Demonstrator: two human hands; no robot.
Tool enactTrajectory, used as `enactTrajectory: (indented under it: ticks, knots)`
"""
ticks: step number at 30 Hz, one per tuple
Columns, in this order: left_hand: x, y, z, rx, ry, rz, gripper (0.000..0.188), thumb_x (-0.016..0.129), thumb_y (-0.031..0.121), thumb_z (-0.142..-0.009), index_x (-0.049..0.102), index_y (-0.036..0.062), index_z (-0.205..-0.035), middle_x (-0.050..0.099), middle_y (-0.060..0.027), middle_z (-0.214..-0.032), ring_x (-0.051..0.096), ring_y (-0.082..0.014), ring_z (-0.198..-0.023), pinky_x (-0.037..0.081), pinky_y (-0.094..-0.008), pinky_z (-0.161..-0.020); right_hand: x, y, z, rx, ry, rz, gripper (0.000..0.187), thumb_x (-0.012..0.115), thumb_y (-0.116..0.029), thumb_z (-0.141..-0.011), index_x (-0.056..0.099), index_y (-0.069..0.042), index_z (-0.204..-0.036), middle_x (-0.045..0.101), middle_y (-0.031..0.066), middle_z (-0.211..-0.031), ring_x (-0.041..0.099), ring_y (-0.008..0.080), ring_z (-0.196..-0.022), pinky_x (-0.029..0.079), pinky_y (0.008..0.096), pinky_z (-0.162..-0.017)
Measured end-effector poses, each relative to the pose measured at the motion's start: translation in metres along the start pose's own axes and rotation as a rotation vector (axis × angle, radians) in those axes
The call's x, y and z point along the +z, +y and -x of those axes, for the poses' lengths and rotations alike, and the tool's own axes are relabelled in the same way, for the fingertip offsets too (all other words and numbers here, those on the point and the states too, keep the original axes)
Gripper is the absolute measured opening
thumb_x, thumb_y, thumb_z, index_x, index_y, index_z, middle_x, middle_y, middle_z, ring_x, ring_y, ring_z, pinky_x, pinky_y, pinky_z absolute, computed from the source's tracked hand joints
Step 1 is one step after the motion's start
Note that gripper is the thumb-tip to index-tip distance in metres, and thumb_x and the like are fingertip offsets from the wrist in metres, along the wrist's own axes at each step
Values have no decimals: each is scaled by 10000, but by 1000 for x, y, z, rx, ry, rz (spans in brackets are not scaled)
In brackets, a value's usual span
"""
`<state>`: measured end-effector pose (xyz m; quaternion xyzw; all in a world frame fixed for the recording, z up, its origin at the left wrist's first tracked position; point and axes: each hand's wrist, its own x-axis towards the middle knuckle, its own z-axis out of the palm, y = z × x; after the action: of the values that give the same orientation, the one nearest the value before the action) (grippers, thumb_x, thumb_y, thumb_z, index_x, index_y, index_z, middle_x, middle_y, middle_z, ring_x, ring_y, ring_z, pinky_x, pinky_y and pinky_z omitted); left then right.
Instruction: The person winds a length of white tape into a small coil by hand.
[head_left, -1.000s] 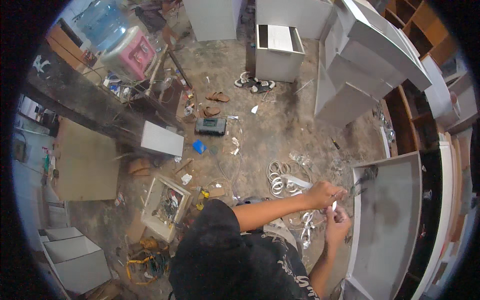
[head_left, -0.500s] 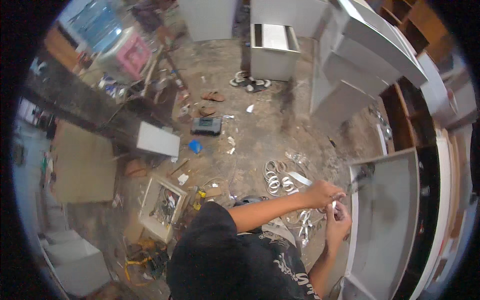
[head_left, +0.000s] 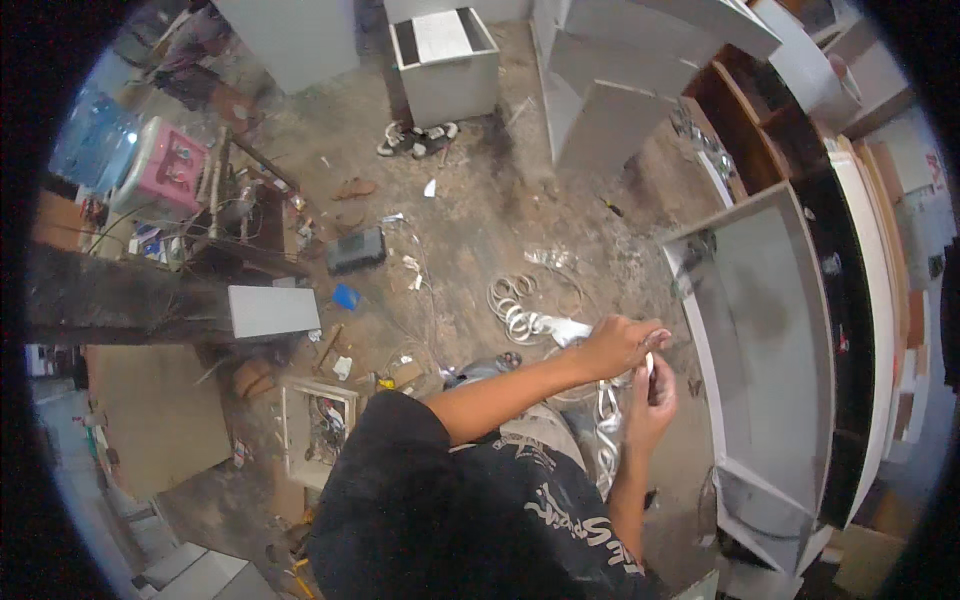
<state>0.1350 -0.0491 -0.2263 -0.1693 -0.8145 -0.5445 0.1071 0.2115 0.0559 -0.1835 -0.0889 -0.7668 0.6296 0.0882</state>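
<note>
Just left of a grey cabinet carcass lying on the floor, my two hands meet. My left hand reaches across with its fingers closed at the end of a narrow white strip. Below it, my right hand pinches the same strip between thumb and fingers. More of the strip hangs in twisted loops beside my right forearm. A loose coil of white strip rests on the floor beyond my left hand. My fingertips partly hide the held piece.
A black case, a blue scrap and sandals lie on the floor. An open drawer-like box with small parts stands at left. White panels lean at the back. A pink water dispenser stands far left.
My view has turned, so the room's things sit further left and the cabinet appears more upright. Both hands still hold the strip close together.
</note>
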Motion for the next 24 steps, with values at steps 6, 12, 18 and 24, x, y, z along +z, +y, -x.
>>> enactTrajectory:
  ticks: [6, 12, 18, 24]
  knots:
    - [1, 2, 4, -72, 84, 204, 325, 489, 369, -983, 657, 95, -934, 643, -154, -716, 637, -371, -662, 496, -442, -582, -14, -18, -18, 101, -158, 189, 290, 633, -58, -918, 558, 85, -1159, 657, 125, -993, 634, 150, -843, 519, 264, -749]
    - [-21, -10, 21, -225, 189, 209, 385, 458, 428, -985, 656, 102, -939, 664, -150, -735, 650, -378, -710, 509, -475, -678, 35, 20, 32, 292, -2, -112, 356, 579, -114, -959, 442, 22, -1258, 590, 109, -1080, 604, 185, -993, 514, 322, -850]
    - [-67, -43, 40, -144, 390, 20, 415, 436, 442, -990, 645, 91, -916, 645, -162, -698, 643, -375, -672, 500, -474, -622, 62, -26, -35, 237, -663, 529, 229, 598, -139, -954, 548, 5, -1126, 626, 77, -985, 629, 148, -890, 552, 324, -815]
    - [-100, -37, 43, -302, 577, 136, 403, 429, 431, -996, 640, 98, -910, 617, -153, -638, 634, -354, -606, 497, -466, -561, 93, -22, -15, 142, -411, 45, 264, 619, -181, -952, 583, 25, -1114, 652, 45, -905, 630, 117, -800, 551, 280, -711]
